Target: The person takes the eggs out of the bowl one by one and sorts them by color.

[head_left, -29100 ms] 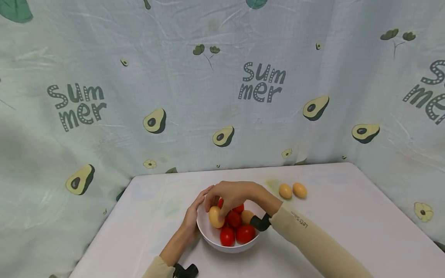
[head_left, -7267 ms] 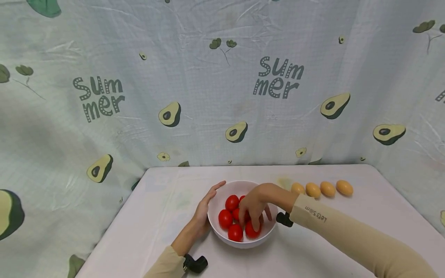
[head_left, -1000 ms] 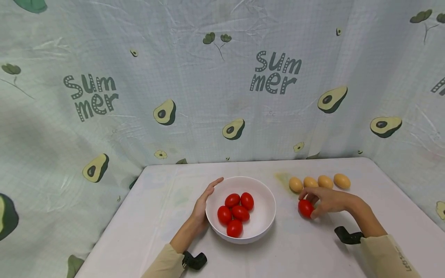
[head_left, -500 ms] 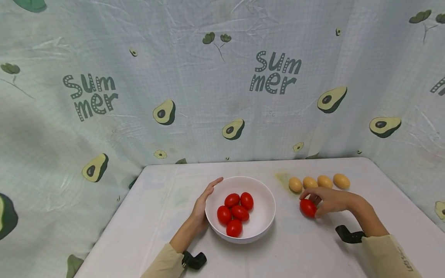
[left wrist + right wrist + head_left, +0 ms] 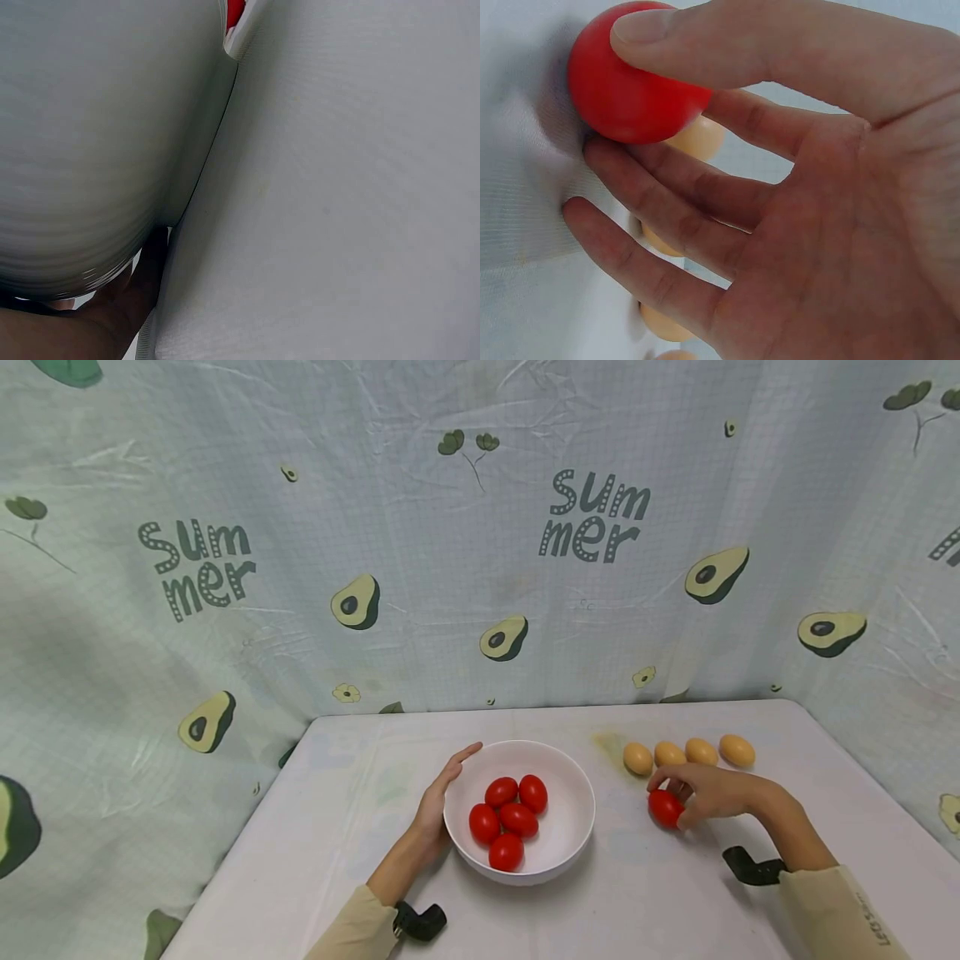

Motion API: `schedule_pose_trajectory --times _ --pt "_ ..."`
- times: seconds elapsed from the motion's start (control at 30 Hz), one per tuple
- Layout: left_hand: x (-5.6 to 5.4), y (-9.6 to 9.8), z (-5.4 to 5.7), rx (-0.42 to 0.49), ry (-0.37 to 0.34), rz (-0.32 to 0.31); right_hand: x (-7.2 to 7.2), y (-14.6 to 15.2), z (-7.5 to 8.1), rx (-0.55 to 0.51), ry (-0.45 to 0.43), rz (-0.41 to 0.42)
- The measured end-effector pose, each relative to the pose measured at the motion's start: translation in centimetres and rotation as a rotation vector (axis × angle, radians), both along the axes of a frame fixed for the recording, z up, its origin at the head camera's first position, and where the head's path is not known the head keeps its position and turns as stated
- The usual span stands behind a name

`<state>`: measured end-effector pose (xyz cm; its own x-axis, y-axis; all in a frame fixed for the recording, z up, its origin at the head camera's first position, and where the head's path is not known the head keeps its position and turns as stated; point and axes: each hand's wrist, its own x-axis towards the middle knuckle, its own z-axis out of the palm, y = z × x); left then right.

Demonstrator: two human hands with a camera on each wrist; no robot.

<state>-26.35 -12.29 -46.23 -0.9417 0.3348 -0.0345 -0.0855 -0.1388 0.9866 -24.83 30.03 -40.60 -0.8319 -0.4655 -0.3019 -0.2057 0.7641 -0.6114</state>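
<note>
My right hand [image 5: 708,793] pinches a red egg [image 5: 663,808] at the table surface, right of the bowl. The right wrist view has the thumb on one side of this red egg [image 5: 630,82] and fingertips at its other side, with the remaining fingers spread beside it. My left hand [image 5: 433,810] rests with extended fingers along the left outer wall of a white bowl [image 5: 567,839]. Inside the bowl lie several red eggs [image 5: 518,820] grouped together. Close up, the bowl's wall [image 5: 90,150] fills the left of the left wrist view, my left fingers [image 5: 124,300] against it.
Several yellow eggs [image 5: 701,752] form a row near the table's back right, just beyond my right hand. A pale cloth covers the table [image 5: 615,910]. Behind its back edge hangs a curtain [image 5: 427,552] printed with avocados.
Earlier the bowl held yellow and red eggs; now only red ones, with more yellow eggs in the row. My right hand brought a red egg from the bowl to the table, then shifted it slightly right.
</note>
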Motion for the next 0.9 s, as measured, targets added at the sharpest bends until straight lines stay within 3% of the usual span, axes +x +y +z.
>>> schedule_pose_trajectory --times 0.9 --pt "0.07 -0.03 -0.07 0.004 0.006 -0.020 0.05 -0.25 0.12 0.005 -0.027 -0.036"
